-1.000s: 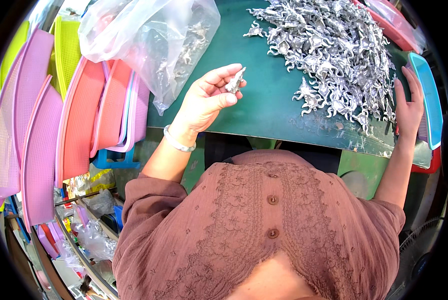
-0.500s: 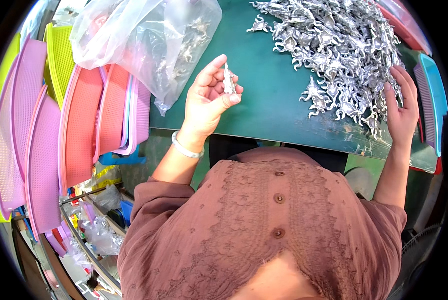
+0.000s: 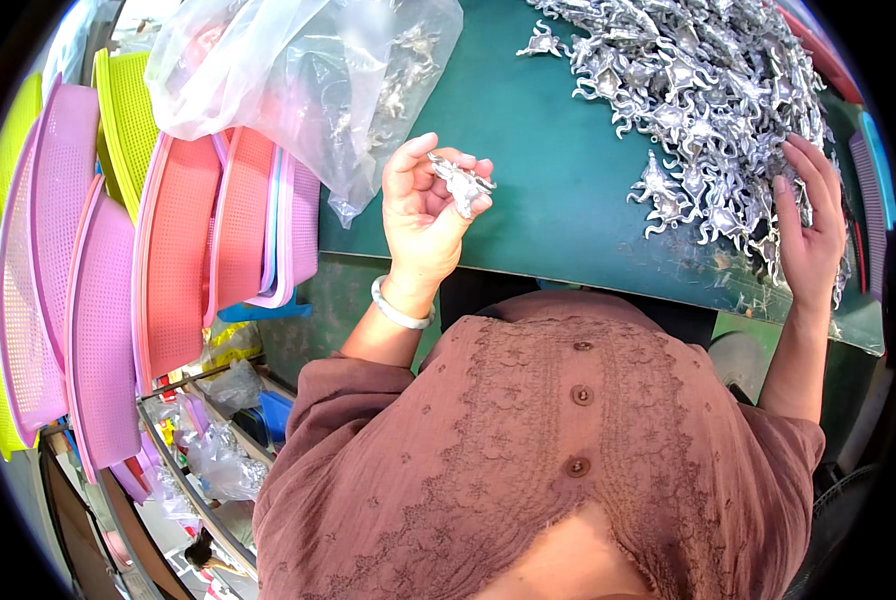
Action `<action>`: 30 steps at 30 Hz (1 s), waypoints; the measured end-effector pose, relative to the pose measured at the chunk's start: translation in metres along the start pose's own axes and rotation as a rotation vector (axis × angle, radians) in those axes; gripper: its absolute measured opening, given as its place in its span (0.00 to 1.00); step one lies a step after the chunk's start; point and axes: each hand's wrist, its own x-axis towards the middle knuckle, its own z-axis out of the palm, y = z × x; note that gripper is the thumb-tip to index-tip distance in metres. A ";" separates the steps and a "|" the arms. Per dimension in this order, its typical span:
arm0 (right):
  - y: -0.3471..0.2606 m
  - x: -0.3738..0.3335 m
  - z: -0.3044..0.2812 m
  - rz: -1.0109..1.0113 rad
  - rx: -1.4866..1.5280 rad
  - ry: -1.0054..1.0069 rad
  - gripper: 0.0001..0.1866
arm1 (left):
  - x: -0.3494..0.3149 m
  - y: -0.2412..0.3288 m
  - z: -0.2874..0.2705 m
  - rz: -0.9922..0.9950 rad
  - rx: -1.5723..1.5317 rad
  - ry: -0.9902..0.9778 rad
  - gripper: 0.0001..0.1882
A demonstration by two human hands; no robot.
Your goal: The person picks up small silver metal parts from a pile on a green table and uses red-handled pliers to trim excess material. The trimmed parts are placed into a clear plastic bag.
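Silver metal piece (image 3: 461,183) sits pinched between the thumb and fingers (image 3: 478,190) of my left hand (image 3: 423,215), lifted just above the green tabletop (image 3: 558,190). A second ago I held it further back and more upright; now I have turned it flatter and brought it closer to my eyes, so I judge I am checking it. My right hand (image 3: 808,225) has slid a little deeper onto the pile of silver pieces (image 3: 708,110), its fingers spread flat and loose on them, gripping nothing that I can see. Beside my left hand lies a clear plastic bag (image 3: 298,80) with a few pieces inside, and beyond it a stack of coloured mesh trays (image 3: 168,260).
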 end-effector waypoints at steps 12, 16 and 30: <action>-0.002 0.002 -0.002 -0.063 -0.036 0.033 0.13 | -0.002 0.001 -0.002 -0.009 -0.008 0.034 0.33; -0.003 0.000 -0.002 -0.060 -0.054 0.020 0.14 | -0.003 0.002 -0.001 -0.020 -0.019 0.066 0.32; -0.006 -0.002 -0.003 -0.057 -0.049 0.012 0.14 | -0.008 0.007 0.004 -0.090 -0.046 0.115 0.31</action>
